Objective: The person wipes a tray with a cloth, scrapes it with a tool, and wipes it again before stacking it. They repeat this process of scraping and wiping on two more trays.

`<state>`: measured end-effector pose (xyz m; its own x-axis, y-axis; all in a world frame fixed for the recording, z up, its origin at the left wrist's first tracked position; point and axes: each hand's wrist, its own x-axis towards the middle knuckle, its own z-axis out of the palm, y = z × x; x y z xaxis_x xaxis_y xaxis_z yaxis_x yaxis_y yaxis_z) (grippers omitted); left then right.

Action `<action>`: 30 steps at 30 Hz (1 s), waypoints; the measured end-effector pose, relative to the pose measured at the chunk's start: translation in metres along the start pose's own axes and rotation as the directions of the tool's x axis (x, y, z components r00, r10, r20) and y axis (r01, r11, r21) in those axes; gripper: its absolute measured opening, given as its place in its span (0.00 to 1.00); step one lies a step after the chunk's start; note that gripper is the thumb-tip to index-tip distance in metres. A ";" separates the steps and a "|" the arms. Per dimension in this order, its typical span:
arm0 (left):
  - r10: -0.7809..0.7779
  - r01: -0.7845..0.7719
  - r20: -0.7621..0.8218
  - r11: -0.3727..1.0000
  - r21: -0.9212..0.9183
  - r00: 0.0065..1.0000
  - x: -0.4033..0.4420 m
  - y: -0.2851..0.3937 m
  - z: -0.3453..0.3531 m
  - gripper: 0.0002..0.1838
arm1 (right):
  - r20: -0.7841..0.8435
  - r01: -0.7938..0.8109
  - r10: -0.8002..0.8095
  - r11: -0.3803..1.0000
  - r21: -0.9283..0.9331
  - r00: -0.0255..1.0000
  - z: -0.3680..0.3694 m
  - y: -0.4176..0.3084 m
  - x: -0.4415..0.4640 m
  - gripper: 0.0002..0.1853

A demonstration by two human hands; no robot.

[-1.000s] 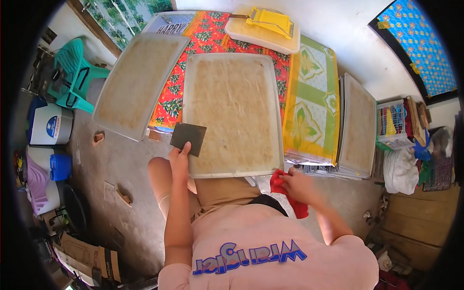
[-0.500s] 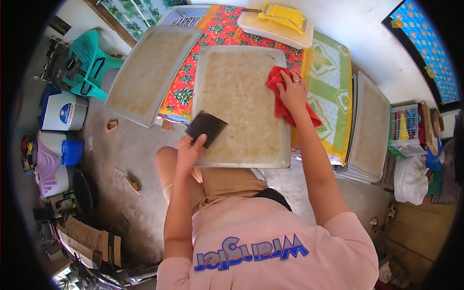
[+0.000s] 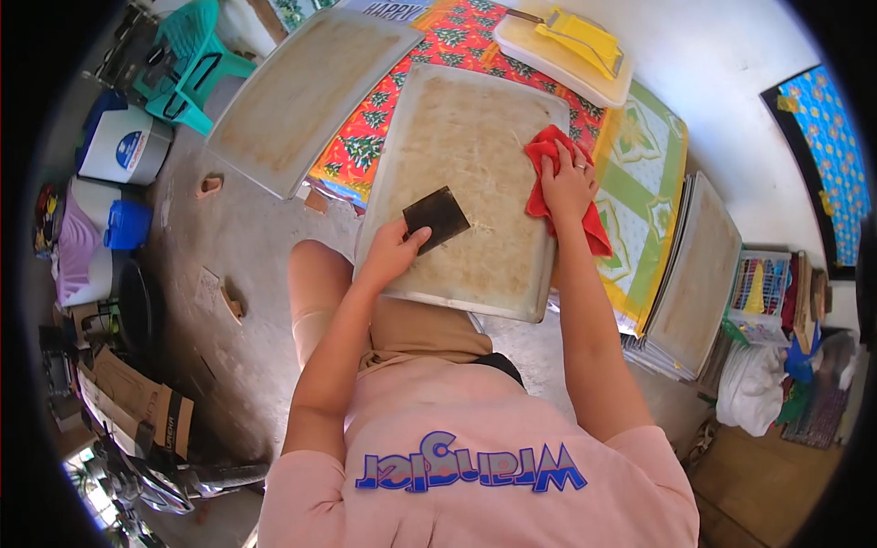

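Dark square in left hand, red cloth in right

Left hand (image 3: 391, 251): pinches the dark square (image 3: 438, 217) at its near-left edge, thumb on top; fingers beneath hidden. Right hand (image 3: 568, 185): curled over the bunched red cloth (image 3: 544, 163), gripping it, fingers slightly parted; palm side not visible. Cloth crosses the right edge of the flat tray (image 3: 475, 137), its near end trailing past.

Tray: far part over the counter (image 3: 461, 35), near end above the lap (image 3: 425, 333). Long axis near to far, far end leaning slightly right. Square sits over the tray's near half, one corner pointing far; contact cannot be told. Cloth and hand cover part of the right edge.
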<state>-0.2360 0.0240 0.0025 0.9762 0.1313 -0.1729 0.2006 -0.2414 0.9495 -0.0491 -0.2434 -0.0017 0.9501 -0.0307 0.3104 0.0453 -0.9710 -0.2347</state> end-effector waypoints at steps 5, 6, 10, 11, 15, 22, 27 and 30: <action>-0.064 0.055 0.058 0.989 0.138 0.996 0.005 0.007 -0.006 0.14 | 0.012 0.003 -0.003 1.000 -0.011 1.000 0.000 0.000 0.001 0.24; -0.019 0.017 0.019 0.996 0.087 1.000 0.006 0.006 -0.001 0.15 | 0.001 0.011 -0.011 1.000 -0.004 1.000 0.001 0.000 0.001 0.24; 0.005 -0.004 -0.006 0.997 0.079 1.000 0.017 -0.011 0.004 0.16 | -0.016 0.021 -0.021 1.000 -0.001 1.000 0.003 0.000 0.001 0.24; 0.007 -0.007 0.000 0.998 0.064 1.000 0.018 -0.015 0.006 0.15 | -0.015 0.019 -0.019 1.000 -0.010 1.000 0.002 0.000 0.001 0.24; 0.021 -0.021 0.024 1.000 -0.012 0.999 0.018 -0.008 0.005 0.14 | -0.008 0.021 -0.021 1.000 -0.015 1.000 0.003 0.001 0.002 0.24; -0.073 0.071 0.159 0.997 0.015 0.985 0.017 0.000 -0.004 0.13 | 0.014 0.021 -0.021 1.000 -0.015 1.000 0.002 0.002 0.002 0.24; 0.009 -0.006 -0.038 0.997 0.076 0.999 0.014 -0.030 -0.019 0.14 | -0.005 0.016 -0.016 1.000 -0.009 1.000 0.003 0.001 0.002 0.24; -0.048 0.048 0.002 0.992 -0.114 0.999 -0.006 -0.004 -0.037 0.13 | -0.039 0.025 -0.025 1.000 -0.004 0.999 0.005 0.002 0.000 0.24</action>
<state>-0.2455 0.0594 0.0093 0.9656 0.1405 -0.2189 0.2365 -0.1240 0.9637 -0.0476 -0.2440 -0.0065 0.9360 -0.0156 0.3516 0.0678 -0.9723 -0.2236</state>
